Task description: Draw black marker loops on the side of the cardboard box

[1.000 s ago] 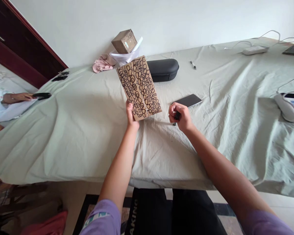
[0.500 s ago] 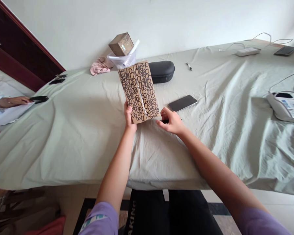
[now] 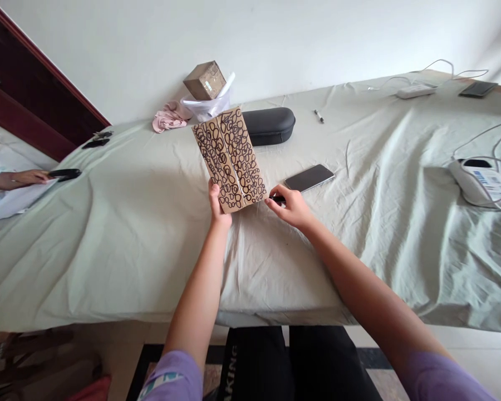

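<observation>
A brown cardboard box (image 3: 229,159), its face covered in black drawn loops, is held up tilted above the cloth. My left hand (image 3: 219,205) grips it at the lower left corner, thumb on the near side and the other fingers behind. At the box's lower right edge, my right hand (image 3: 290,205) pinches a black pen (image 3: 278,198). The pen's tip end points at the box; whether it touches cannot be made out. Just beyond my right hand lies a dark smartphone (image 3: 309,177).
Behind the box rests a black hard case (image 3: 271,126). A plastic basket (image 3: 206,106) carries another small box (image 3: 204,81), beside a pink cloth (image 3: 172,117). A white bag-like item (image 3: 482,178) and a power strip (image 3: 416,91) lie right. Another person's hand (image 3: 31,176) is at left.
The box has tilted slightly further left. My right hand has turned a little, bringing the pen up toward the box's lower right corner. The whole view has shifted slightly.
</observation>
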`<control>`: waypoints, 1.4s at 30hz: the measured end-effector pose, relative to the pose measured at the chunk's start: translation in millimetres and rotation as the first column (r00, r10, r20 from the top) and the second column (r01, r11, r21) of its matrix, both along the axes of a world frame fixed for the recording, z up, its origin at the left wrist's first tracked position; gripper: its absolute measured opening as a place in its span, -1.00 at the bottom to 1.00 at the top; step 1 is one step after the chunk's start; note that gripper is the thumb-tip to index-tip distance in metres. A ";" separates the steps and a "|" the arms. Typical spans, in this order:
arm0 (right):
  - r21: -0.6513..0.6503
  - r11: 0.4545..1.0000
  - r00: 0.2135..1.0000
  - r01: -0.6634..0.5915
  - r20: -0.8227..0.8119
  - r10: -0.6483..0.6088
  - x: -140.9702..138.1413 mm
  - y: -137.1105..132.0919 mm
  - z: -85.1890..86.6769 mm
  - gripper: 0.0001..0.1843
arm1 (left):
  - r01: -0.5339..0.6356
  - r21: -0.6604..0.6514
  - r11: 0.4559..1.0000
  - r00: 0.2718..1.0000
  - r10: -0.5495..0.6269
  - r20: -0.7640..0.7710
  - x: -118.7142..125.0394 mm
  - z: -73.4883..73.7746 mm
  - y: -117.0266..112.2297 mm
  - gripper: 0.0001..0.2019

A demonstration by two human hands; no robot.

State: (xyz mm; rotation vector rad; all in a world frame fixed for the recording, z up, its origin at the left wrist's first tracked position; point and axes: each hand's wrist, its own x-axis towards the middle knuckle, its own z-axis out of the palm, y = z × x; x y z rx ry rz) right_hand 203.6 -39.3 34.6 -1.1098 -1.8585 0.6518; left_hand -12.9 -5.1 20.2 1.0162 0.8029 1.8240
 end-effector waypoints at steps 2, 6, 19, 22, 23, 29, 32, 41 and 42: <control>0.024 1.000 0.994 0.019 -0.107 -0.016 3.4 0.0 4.4 -0.56 | -0.007 0.016 1.000 1.000 0.007 -0.002 -0.3 0.4 0.0 -0.33; -0.057 0.997 0.882 0.044 -0.467 -0.066 11.8 5.7 8.3 -0.39 | -0.003 0.022 1.000 1.000 0.002 0.025 -0.2 0.4 0.8 -0.33; -0.205 0.973 0.754 -0.103 -0.655 -0.059 16.7 16.7 -2.7 -0.38 | 0.030 0.001 1.000 0.999 -0.030 0.028 2.4 -0.8 2.1 -0.31; -0.240 0.961 0.749 -0.136 -0.660 -0.058 15.3 14.0 -2.0 -0.39 | 0.038 0.007 0.999 0.998 -0.038 0.048 2.7 -1.8 2.5 -0.31; -0.243 0.960 0.750 -0.139 -0.659 -0.058 15.0 13.6 -2.1 -0.39 | 0.039 0.009 0.999 0.998 -0.039 0.053 2.8 -2.2 2.5 -0.31; -0.198 0.972 0.816 -0.126 -0.578 -0.012 12.8 12.1 -6.2 -0.39 | 0.030 -0.007 1.000 0.999 -0.030 0.023 3.1 -2.5 0.5 -0.30; -0.191 0.971 0.824 -0.142 -0.566 0.010 11.2 10.9 -6.8 -0.42 | 0.020 -0.011 1.000 1.000 -0.020 -0.002 3.3 -2.3 -0.3 -0.30; -0.255 0.951 0.750 -0.175 -0.660 -0.038 12.3 10.2 3.2 -0.36 | 0.020 -0.027 0.999 1.000 -0.021 -0.015 4.0 -0.6 -3.1 -0.32; -0.244 0.953 0.748 -0.180 -0.663 -0.029 13.1 10.6 3.0 -0.40 | 0.022 -0.028 0.999 1.000 -0.022 -0.009 4.1 -0.1 -3.7 -0.32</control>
